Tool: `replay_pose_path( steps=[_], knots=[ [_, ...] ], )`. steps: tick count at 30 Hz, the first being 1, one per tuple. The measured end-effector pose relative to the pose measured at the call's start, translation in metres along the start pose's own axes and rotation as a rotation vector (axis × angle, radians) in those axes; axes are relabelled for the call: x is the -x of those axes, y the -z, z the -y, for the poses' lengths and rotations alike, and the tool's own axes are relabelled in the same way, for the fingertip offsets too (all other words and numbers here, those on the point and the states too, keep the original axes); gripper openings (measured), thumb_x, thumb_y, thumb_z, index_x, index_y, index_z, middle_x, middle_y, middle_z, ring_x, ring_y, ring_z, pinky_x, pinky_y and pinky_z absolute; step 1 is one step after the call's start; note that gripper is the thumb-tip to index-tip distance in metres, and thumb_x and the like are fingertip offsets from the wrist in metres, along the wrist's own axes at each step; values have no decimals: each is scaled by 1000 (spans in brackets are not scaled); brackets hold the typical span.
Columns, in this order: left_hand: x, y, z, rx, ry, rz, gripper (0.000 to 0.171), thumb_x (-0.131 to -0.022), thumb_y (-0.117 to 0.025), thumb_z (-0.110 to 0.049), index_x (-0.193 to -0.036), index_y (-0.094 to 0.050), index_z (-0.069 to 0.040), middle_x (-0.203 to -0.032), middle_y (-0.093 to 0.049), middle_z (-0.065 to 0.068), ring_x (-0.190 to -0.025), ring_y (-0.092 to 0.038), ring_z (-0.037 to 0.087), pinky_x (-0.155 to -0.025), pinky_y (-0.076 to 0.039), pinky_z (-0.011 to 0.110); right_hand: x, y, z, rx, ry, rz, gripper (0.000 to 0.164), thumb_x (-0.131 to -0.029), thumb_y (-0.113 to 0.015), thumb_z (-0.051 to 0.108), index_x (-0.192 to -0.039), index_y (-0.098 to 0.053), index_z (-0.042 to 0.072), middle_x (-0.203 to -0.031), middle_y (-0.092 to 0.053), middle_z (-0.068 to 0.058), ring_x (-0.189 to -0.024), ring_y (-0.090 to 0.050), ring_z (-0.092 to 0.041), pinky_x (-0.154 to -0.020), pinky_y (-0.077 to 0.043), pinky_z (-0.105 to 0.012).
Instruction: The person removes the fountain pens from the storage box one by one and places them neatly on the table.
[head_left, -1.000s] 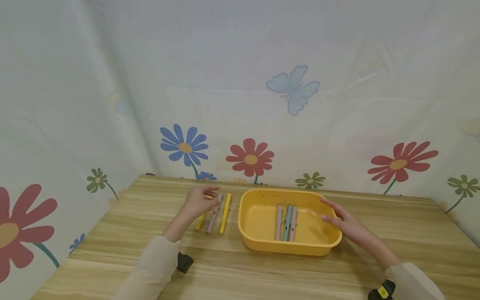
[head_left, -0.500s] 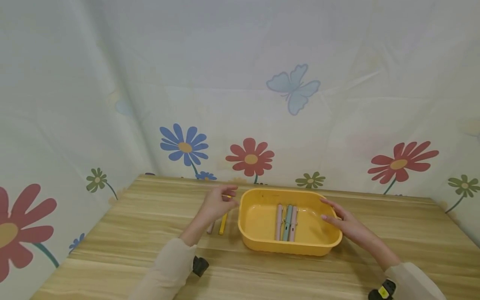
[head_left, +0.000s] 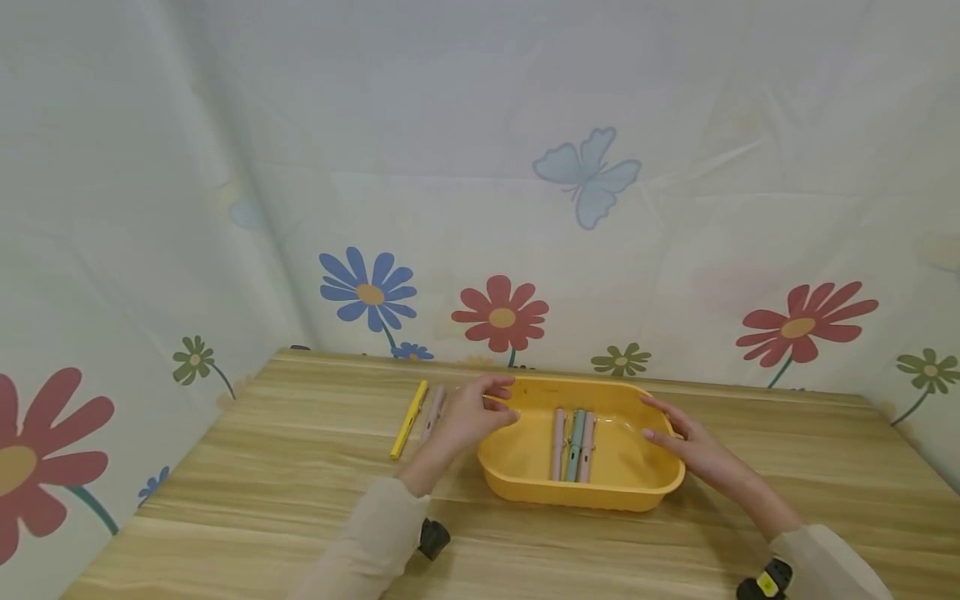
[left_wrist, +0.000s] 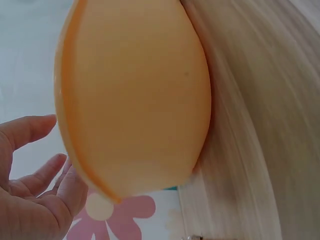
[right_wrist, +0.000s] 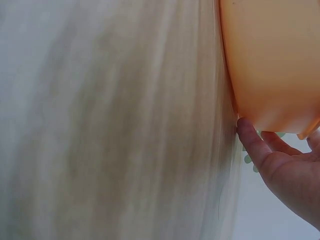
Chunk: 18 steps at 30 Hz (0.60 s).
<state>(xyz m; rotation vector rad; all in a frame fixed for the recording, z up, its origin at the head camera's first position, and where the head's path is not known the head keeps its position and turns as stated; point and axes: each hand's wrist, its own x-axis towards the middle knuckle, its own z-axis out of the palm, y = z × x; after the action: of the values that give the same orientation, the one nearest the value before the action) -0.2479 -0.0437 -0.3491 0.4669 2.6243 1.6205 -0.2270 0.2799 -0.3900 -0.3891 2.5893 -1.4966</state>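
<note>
A yellow plastic basin (head_left: pixel 581 497) stands on the table. Inside it lie a pink pen (head_left: pixel 558 446), a grey-green pen (head_left: pixel 576 446) and another pink pen (head_left: pixel 587 450), side by side. My left hand (head_left: pixel 468 414) is at the basin's left rim, fingers loosely bent and nothing seen in them; whether they touch the rim is unclear. My right hand (head_left: pixel 697 450) holds the right end, thumb and a finger over the rim, other fingers along the outer wall (right_wrist: pixel 275 65). Left of the basin lie a yellow pen (head_left: pixel 408 421) and a mauve pen (head_left: pixel 432 414), partly covered by my left hand.
The wooden table (head_left: pixel 570 550) extends in front of the basin and to both sides. Behind it hangs a pale cloth (head_left: pixel 465 208) printed with flowers and a butterfly. Each wrist carries a small black camera, such as the left camera (head_left: pixel 433 539).
My left hand has moved right, from over the loose pens to the basin's left rim. The right yellow pen is now hidden behind it. Right hand and basin have stayed put.
</note>
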Motion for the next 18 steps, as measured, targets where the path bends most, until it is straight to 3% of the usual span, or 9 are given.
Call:
replay_pose_path(
  steps=[8,18],
  knots=[
    [-2,-22,-4,16,-41,50,45,-77,-70,-7,-119,-56,0,-107,-60,16,-89,-60,24,-72,-53,29,1,0,0,-4,-31,0,61,-92,-51,29,-143,-25,9,-149,-10,-23,-131,-10,-49,-98,-27,-61],
    [-7,-47,-6,11,-26,99,44,-75,-69,-1,-117,-57,2,-105,-60,16,-90,-60,24,-73,-52,29,1,1,3,4,-55,-3,63,-92,-51,32,-144,-24,10,-149,-10,-23,-131,-9,-50,-97,-26,-62]
  ],
)
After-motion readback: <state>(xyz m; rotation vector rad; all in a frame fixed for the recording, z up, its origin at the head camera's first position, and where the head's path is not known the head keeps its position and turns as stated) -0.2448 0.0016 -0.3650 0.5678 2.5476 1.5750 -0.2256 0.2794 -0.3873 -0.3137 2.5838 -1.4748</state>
